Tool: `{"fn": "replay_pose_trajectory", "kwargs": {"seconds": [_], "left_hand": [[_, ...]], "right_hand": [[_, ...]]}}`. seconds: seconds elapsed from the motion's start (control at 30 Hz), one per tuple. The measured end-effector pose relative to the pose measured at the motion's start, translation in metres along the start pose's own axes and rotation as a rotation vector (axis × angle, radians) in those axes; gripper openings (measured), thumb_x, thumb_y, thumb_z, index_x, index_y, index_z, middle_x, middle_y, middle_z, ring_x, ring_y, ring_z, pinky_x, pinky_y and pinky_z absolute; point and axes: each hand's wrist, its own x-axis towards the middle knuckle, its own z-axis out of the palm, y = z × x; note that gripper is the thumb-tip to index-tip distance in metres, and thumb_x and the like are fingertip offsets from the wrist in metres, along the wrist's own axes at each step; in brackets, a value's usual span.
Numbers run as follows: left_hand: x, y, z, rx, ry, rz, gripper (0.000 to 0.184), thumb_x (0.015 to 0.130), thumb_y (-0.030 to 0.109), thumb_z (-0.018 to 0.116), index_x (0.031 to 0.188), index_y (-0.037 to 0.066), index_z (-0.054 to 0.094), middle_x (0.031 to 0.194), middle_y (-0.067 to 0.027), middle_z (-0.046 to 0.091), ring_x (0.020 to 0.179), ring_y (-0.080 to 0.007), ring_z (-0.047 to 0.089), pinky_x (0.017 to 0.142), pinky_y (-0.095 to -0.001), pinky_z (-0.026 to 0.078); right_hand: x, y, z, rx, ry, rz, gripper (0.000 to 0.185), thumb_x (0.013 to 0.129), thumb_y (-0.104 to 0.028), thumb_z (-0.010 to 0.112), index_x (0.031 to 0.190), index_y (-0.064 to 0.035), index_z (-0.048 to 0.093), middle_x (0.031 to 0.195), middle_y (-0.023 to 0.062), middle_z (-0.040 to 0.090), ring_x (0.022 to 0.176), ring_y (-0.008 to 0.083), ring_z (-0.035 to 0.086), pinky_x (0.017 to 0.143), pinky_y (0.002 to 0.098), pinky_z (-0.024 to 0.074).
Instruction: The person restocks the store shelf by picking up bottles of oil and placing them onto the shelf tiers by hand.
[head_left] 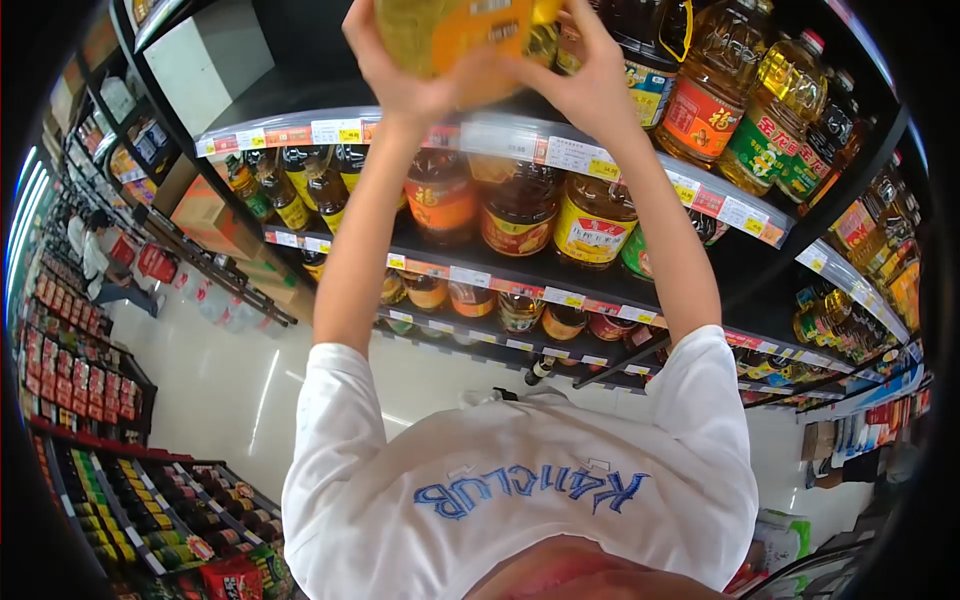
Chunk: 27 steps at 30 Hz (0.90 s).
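Note:
A large bottle of golden cooking oil point(405, 30) with an orange label is held up at the top edge of the head view, partly cut off by the frame. My left hand point(408, 92) grips it from the left, its thumb across the lower part. From the other side my right hand point(590, 85) closes on it too, thumb pointing inward. Both arms reach up over the price-tag rail point(560, 150) of the upper shelf. Right of my right hand stand big oil bottles with red point(700, 115) and green labels point(752, 150).
Lower shelves hold rows of oil bottles point(592, 225). Cardboard boxes point(215, 210) are stacked on the left. Across the aisle floor point(225, 390) is a rack of bottles point(150, 500). Another person point(110, 265) stands farther down the aisle.

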Motion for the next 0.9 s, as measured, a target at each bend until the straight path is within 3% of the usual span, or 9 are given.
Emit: {"fn": "replay_pose_trajectory", "kwargs": {"seconds": [0.03, 0.07, 0.17, 0.3, 0.33, 0.53, 0.57, 0.7, 0.9], "left_hand": [[0.001, -0.018, -0.001, 0.034, -0.06, -0.066, 0.084, 0.075, 0.019, 0.089, 0.137, -0.002, 0.036, 0.125, -0.0139, 0.054, 0.115, -0.0221, 0.057, 0.095, -0.0355, 0.051], [0.0, -0.033, -0.002, 0.069, -0.121, -0.129, 0.081, 0.076, 0.015, 0.089, 0.136, -0.002, 0.037, 0.124, -0.0131, 0.055, 0.114, -0.0204, 0.058, 0.094, -0.0337, 0.051], [-0.015, -0.069, 0.004, 0.018, -0.178, -0.423, 0.076, 0.08, 0.018, 0.087, 0.134, -0.006, 0.039, 0.121, -0.0153, 0.059, 0.108, -0.0187, 0.062, 0.091, -0.032, 0.052], [-0.024, -0.111, 0.007, 0.026, -0.248, -0.648, 0.079, 0.082, 0.03, 0.085, 0.135, -0.009, 0.041, 0.118, -0.0181, 0.063, 0.106, -0.0203, 0.064, 0.09, -0.0324, 0.054], [-0.021, -0.111, 0.006, -0.005, -0.266, -0.721, 0.08, 0.081, 0.036, 0.084, 0.134, -0.009, 0.043, 0.117, -0.0187, 0.064, 0.106, -0.0214, 0.065, 0.092, -0.0331, 0.054], [-0.001, -0.155, 0.007, 0.332, -0.641, -0.703, 0.103, 0.067, 0.062, 0.084, 0.13, -0.012, 0.05, 0.117, -0.028, 0.066, 0.109, -0.0329, 0.068, 0.095, -0.0368, 0.053], [-0.002, -0.169, 0.014, 0.424, -0.686, -0.661, 0.098, 0.071, 0.065, 0.081, 0.124, -0.012, 0.054, 0.11, -0.0242, 0.069, 0.1, -0.0291, 0.071, 0.085, -0.0353, 0.057], [0.003, -0.21, 0.034, 0.357, -0.855, -0.81, 0.098, 0.068, 0.067, 0.081, 0.121, -0.011, 0.056, 0.102, -0.0231, 0.071, 0.092, -0.0293, 0.074, 0.072, -0.0371, 0.063], [-0.004, -0.258, 0.08, 0.475, -0.861, -0.778, 0.101, 0.064, 0.061, 0.088, 0.125, -0.011, 0.052, 0.105, -0.024, 0.07, 0.091, -0.0302, 0.074, 0.071, -0.0387, 0.062]], "right_hand": [[0.008, 0.006, 0.009, 0.09, 0.031, 0.13, 0.088, 0.074, -0.006, 0.084, 0.149, 0.0027, 0.038, 0.142, 0.018, 0.055, 0.128, 0.0229, 0.054, 0.103, 0.0369, 0.0477], [0.012, 0.043, 0.021, 0.129, 0.05, -0.029, 0.075, 0.07, -0.032, 0.092, 0.128, -0.0027, 0.056, 0.117, 0.0116, 0.07, 0.106, 0.022, 0.069, 0.091, 0.0347, 0.0541], [0.018, 0.103, 0.045, 0.051, 0.065, 0.11, 0.07, 0.076, -0.043, 0.086, 0.124, -0.0014, 0.058, 0.109, 0.0148, 0.074, 0.101, 0.0279, 0.072, 0.088, 0.0376, 0.0552], [0.017, 0.101, 0.057, -0.209, 0.035, 0.309, 0.089, 0.084, -0.045, 0.076, 0.144, 0.01, 0.039, 0.133, 0.0312, 0.057, 0.12, 0.0434, 0.06, 0.099, 0.0437, 0.0501], [0.013, 0.1, 0.059, -0.33, 0.033, 0.225, 0.086, 0.085, -0.045, 0.074, 0.145, 0.0066, 0.04, 0.139, 0.0326, 0.051, 0.122, 0.0449, 0.058, 0.102, 0.0457, 0.0482], [-0.03, 0.059, 0.065, -0.62, -0.107, 0.065, 0.066, 0.084, -0.04, 0.074, 0.136, -0.0026, 0.056, 0.14, 0.0219, 0.054, 0.128, 0.0403, 0.053, 0.106, 0.0466, 0.0446], [-0.036, 0.058, 0.069, -0.67, -0.045, -0.045, 0.05, 0.085, -0.035, 0.073, 0.124, -0.0058, 0.065, 0.13, 0.0144, 0.062, 0.12, 0.0346, 0.057, 0.104, 0.0452, 0.0449], [-0.036, 0.055, 0.073, -0.701, -0.107, -0.191, 0.038, 0.086, -0.03, 0.072, 0.116, -0.0072, 0.067, 0.107, 0.0076, 0.068, 0.105, 0.0268, 0.061, 0.096, 0.0432, 0.0463], [-0.035, 0.055, 0.076, -0.698, -0.191, -0.142, 0.037, 0.085, -0.029, 0.073, 0.114, -0.0069, 0.068, 0.103, 0.0067, 0.069, 0.1, 0.0267, 0.062, 0.091, 0.0417, 0.0466]]}}
